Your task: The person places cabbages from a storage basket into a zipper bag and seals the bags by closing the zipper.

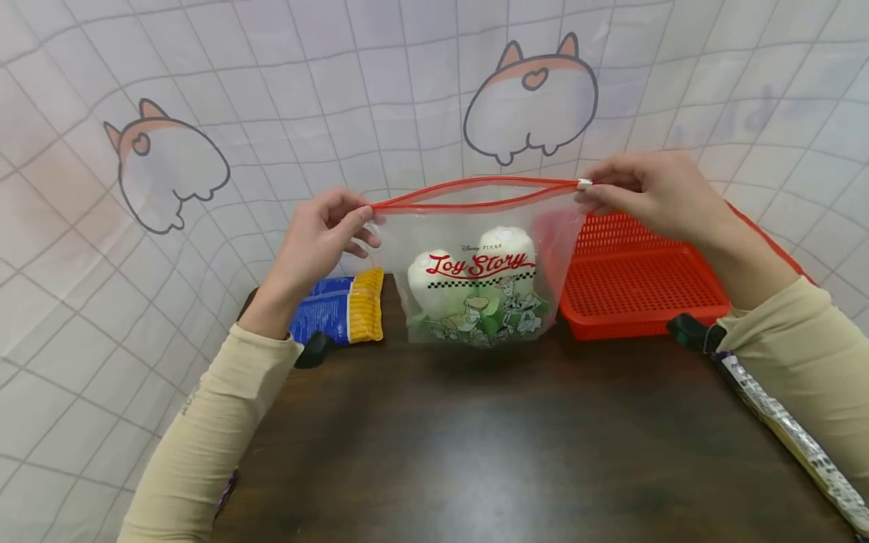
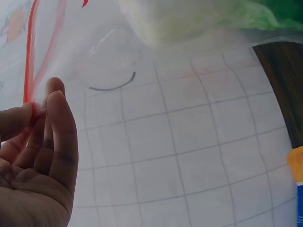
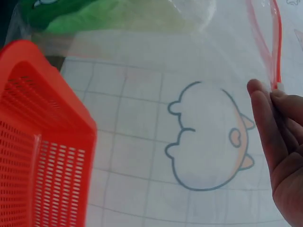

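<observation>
A clear zip bag [image 1: 475, 317] with a red zip edge and "Toy Story" print hangs upright between both hands in the head view. Two whitish, rounded things [image 1: 505, 240] with green below are inside it; their kind is blurred by the plastic. My left hand [image 1: 319, 234] pinches the bag's left top corner between thumb and fingers. At the other end, my right hand [image 1: 652, 188] pinches the right top corner at the white slider [image 1: 584, 183]. Between them the zip's two red edges stand apart. Each wrist view shows the thumb and fingertips on the bag's edge.
Behind the bag on the right is a red perforated basket [image 1: 645, 320]. A blue and yellow packet [image 1: 333, 309] lies at the left on the dark table [image 1: 475, 437]. Along the right edge lies a long silvery packet [image 1: 787, 430]. A gridded curtain [image 1: 407, 98] surrounds the table.
</observation>
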`<act>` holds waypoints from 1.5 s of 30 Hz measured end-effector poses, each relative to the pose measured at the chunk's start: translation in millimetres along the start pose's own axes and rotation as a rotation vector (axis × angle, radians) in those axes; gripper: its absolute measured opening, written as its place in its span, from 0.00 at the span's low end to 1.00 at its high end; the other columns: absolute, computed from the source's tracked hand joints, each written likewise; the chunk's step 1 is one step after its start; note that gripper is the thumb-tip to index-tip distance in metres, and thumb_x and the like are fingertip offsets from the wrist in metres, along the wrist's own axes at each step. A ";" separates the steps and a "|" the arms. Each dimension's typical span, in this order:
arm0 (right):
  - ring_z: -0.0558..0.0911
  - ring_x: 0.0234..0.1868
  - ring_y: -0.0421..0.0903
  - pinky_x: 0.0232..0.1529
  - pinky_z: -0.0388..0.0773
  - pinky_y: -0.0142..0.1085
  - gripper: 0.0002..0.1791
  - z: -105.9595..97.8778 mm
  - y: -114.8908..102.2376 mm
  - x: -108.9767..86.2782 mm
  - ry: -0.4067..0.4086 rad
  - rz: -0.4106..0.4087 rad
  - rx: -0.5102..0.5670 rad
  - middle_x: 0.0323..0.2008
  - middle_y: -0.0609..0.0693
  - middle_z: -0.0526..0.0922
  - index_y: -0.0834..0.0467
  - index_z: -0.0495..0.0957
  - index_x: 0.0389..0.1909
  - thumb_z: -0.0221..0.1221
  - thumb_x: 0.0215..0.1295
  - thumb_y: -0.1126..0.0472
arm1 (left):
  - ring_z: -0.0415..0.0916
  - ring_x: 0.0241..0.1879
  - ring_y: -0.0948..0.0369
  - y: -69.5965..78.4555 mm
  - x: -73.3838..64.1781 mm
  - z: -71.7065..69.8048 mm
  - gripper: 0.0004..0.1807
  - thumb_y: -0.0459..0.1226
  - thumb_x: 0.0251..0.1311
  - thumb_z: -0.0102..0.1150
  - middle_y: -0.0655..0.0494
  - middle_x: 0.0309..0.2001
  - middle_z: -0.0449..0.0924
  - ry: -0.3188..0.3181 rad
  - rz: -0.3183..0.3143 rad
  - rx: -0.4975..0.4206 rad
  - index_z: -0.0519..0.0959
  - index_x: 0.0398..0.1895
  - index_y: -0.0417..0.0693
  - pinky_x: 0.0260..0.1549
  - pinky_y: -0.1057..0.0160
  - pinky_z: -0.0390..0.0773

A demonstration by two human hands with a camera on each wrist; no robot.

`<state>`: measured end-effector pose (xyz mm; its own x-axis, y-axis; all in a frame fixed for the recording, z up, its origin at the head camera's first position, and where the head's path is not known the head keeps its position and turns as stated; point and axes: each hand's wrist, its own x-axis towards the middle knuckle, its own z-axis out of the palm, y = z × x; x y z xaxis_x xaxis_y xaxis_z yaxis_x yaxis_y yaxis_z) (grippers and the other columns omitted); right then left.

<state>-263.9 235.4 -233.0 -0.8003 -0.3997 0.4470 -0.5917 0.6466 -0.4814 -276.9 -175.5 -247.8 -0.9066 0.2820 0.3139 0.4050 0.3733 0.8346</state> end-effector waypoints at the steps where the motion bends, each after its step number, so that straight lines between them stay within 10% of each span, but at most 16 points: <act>1: 0.83 0.34 0.26 0.39 0.73 0.17 0.12 1.8 1.5 -1.5 -0.008 -0.004 0.009 0.38 0.55 0.88 0.63 0.82 0.51 0.59 0.68 0.67 | 0.83 0.35 0.51 -1.9 -0.3 -0.3 0.13 0.43 0.70 0.55 0.49 0.42 0.83 -0.004 -0.004 0.004 0.79 0.45 0.42 0.34 0.59 0.83; 11: 0.86 0.28 0.38 0.31 0.77 0.22 0.04 21.3 11.0 -14.5 -0.079 0.119 -0.032 0.34 0.55 0.87 0.60 0.82 0.38 0.64 0.64 0.64 | 0.82 0.33 0.57 -20.2 -5.2 -4.9 0.12 0.42 0.70 0.55 0.50 0.39 0.85 -0.119 -0.017 0.152 0.81 0.46 0.44 0.32 0.60 0.82; 26: 0.84 0.29 0.34 0.32 0.78 0.23 0.06 35.6 15.3 -20.3 -0.001 0.127 0.091 0.36 0.54 0.86 0.60 0.83 0.40 0.61 0.67 0.62 | 0.79 0.40 0.57 -26.2 -4.4 -8.3 0.12 0.40 0.70 0.55 0.50 0.44 0.82 -0.116 -0.037 0.223 0.80 0.50 0.45 0.40 0.59 0.80; 40: 0.83 0.32 0.36 0.36 0.75 0.22 0.09 46.0 9.9 -25.2 0.042 0.185 0.050 0.33 0.47 0.86 0.53 0.82 0.41 0.60 0.68 0.53 | 0.75 0.50 0.54 48.0 4.4 70.0 0.13 0.31 0.66 0.55 0.49 0.52 0.81 0.040 0.467 0.492 0.81 0.52 0.41 0.51 0.57 0.73; 45: 0.83 0.32 0.38 0.37 0.74 0.22 0.10 47.2 6.1 -24.9 0.063 0.189 0.055 0.34 0.49 0.85 0.53 0.83 0.42 0.60 0.68 0.52 | 0.75 0.52 0.58 78.9 3.3 103.1 0.12 0.32 0.67 0.56 0.52 0.50 0.81 -0.071 0.567 0.498 0.81 0.50 0.42 0.52 0.64 0.72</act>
<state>-252.2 218.6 -282.7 -0.8909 -0.2319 0.3905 -0.4376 0.6689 -0.6010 -235.8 -54.0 -227.6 -0.5405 0.5999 0.5899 0.8278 0.5046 0.2454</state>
